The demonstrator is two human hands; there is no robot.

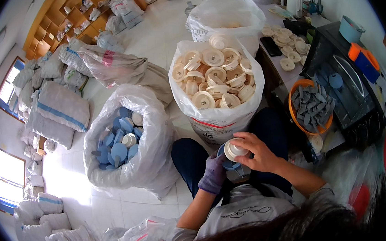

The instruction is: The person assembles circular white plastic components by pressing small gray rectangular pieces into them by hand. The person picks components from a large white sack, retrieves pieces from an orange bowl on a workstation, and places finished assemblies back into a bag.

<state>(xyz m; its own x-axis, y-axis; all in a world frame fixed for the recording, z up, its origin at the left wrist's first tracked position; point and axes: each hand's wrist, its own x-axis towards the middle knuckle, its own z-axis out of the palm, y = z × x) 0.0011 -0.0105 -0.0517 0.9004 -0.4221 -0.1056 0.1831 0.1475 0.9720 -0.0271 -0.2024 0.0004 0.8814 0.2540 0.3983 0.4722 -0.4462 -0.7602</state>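
Right now your left hand [214,173], in a purple glove, has its grip closed under a round blue plastic cap [228,162] low in the centre of the frame, over your lap, while your bare right hand [257,151] closes its grip on a cream plastic spool disc [235,150] sitting on top of that cap. Keep the two parts square to each other and press straight down, steadying the cap from below so it does not tilt. The open white sack of cream discs [215,79] stands just above your hands, the sack of blue caps [122,144] to the left, and an orange bowl of grey pieces [311,105] rests on the counter at right.
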